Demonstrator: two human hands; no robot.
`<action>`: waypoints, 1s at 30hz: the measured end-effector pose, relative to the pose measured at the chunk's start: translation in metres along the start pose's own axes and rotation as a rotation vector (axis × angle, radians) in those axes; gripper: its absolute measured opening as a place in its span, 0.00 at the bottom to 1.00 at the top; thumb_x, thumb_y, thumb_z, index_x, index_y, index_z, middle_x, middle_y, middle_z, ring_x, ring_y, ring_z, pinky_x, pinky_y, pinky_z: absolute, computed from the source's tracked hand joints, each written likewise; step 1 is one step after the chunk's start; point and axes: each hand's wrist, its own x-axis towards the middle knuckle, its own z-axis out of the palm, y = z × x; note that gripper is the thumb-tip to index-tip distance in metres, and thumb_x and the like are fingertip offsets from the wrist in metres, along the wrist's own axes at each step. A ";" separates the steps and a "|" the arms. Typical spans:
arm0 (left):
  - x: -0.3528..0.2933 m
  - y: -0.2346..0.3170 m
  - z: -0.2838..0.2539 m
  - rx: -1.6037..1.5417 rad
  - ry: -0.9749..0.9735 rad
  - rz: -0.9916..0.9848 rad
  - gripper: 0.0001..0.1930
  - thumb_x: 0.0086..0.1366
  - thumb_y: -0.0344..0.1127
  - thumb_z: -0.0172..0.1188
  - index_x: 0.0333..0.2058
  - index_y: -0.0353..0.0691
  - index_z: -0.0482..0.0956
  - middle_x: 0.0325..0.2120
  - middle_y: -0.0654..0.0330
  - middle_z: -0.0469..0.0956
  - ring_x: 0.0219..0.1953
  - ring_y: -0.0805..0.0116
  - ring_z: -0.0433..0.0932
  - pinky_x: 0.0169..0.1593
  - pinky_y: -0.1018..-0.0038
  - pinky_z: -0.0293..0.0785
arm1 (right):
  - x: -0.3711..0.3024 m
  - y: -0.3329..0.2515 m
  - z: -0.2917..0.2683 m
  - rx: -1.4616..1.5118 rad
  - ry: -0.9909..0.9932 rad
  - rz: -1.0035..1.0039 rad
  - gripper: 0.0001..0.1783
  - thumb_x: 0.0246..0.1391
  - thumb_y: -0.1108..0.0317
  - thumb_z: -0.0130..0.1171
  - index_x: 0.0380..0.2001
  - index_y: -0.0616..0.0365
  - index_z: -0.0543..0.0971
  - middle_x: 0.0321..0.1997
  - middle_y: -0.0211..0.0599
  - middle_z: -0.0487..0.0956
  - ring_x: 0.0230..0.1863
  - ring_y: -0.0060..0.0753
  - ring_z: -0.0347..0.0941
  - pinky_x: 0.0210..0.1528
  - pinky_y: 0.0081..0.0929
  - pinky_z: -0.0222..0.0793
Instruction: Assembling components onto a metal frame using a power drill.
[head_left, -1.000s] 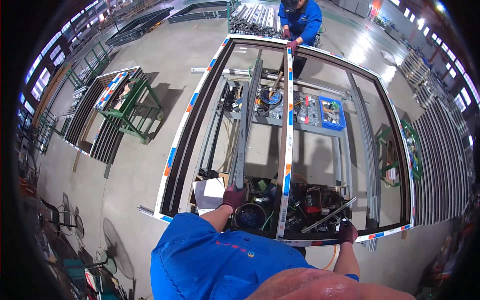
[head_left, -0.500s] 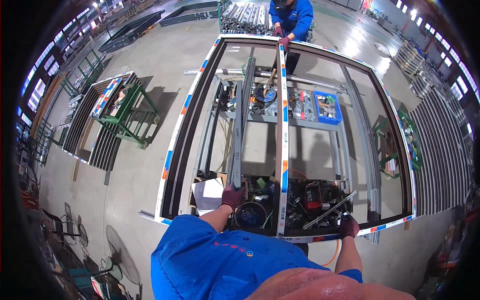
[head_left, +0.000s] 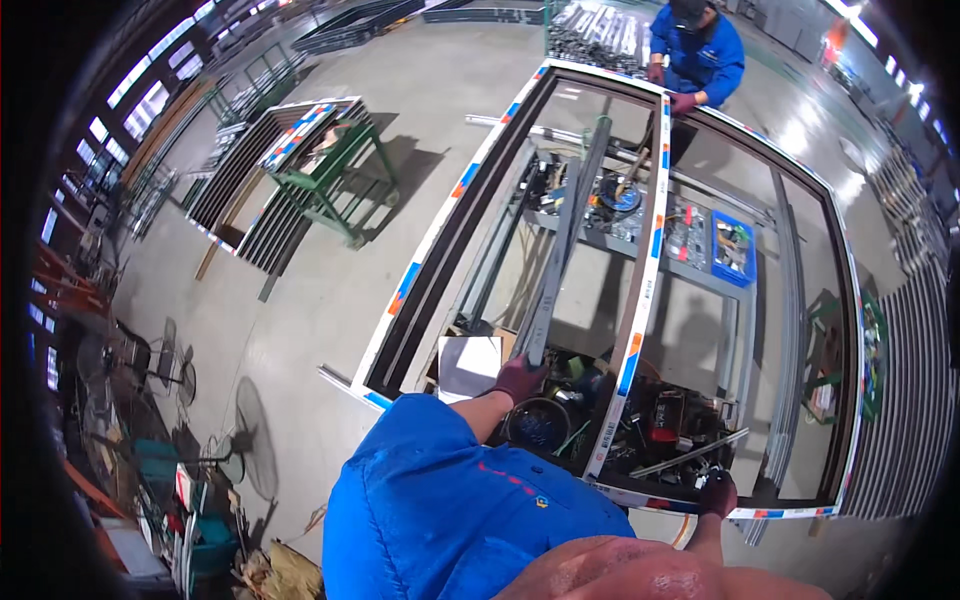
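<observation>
A large window frame [head_left: 443,235] with dark profiles and white, blue and orange film lies flat in front of me, split by a film-covered middle bar [head_left: 650,270]. My left hand [head_left: 522,380], in a dark red glove, is closed around the near end of a long grey metal bar [head_left: 565,240] in the left opening. At the frame's near right edge is my right hand [head_left: 718,492], also gloved, its fingers curled by the rail. A small bright spot shows at its fingertips; what they hold is unclear.
Beneath the frame, a grey rack [head_left: 640,247] carries tools, hardware and a blue bin [head_left: 734,248]. A co-worker [head_left: 697,55] in blue touches the far edge. A green cart [head_left: 330,185] stands left beside stacked frames. Long profiles [head_left: 915,400] lie at the right; a fan [head_left: 255,437] stands lower left.
My view has turned left, so the scene sits further right and tilted. My left hand still grips the grey bar and my right hand stays at the near rail.
</observation>
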 end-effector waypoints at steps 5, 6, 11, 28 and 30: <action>-0.003 0.000 -0.014 0.021 -0.095 -0.080 0.41 0.62 0.65 0.72 0.58 0.32 0.82 0.46 0.34 0.87 0.52 0.36 0.86 0.55 0.49 0.83 | 0.009 -0.005 0.004 -0.018 0.011 -0.078 0.24 0.71 0.43 0.58 0.48 0.48 0.91 0.46 0.47 0.91 0.48 0.58 0.88 0.49 0.54 0.83; -0.003 0.003 -0.016 -0.003 -0.086 -0.073 0.41 0.62 0.65 0.73 0.57 0.32 0.82 0.45 0.34 0.87 0.52 0.36 0.86 0.55 0.49 0.83 | 0.007 -0.008 0.000 -0.003 0.002 -0.083 0.24 0.71 0.43 0.58 0.47 0.49 0.91 0.46 0.47 0.91 0.47 0.58 0.88 0.49 0.54 0.83; -0.002 0.012 -0.022 -0.063 -0.086 -0.058 0.38 0.62 0.63 0.74 0.57 0.34 0.82 0.45 0.37 0.87 0.52 0.37 0.87 0.55 0.49 0.83 | 0.007 -0.006 0.003 -0.019 0.010 -0.082 0.24 0.72 0.43 0.58 0.47 0.48 0.91 0.44 0.46 0.91 0.46 0.57 0.88 0.49 0.53 0.82; 0.002 0.018 -0.019 -0.252 -0.199 -0.188 0.37 0.60 0.60 0.78 0.57 0.37 0.82 0.45 0.40 0.88 0.51 0.39 0.88 0.57 0.53 0.84 | -0.014 -0.011 -0.016 0.014 0.021 -0.035 0.25 0.72 0.42 0.57 0.47 0.49 0.91 0.45 0.45 0.91 0.47 0.57 0.88 0.48 0.52 0.82; 0.016 -0.053 0.024 -0.112 -0.025 -0.019 0.35 0.62 0.58 0.77 0.55 0.35 0.81 0.40 0.41 0.89 0.46 0.39 0.89 0.51 0.51 0.85 | -0.018 -0.019 -0.028 0.131 -0.047 0.015 0.26 0.71 0.38 0.59 0.50 0.47 0.90 0.50 0.49 0.90 0.54 0.62 0.85 0.55 0.55 0.80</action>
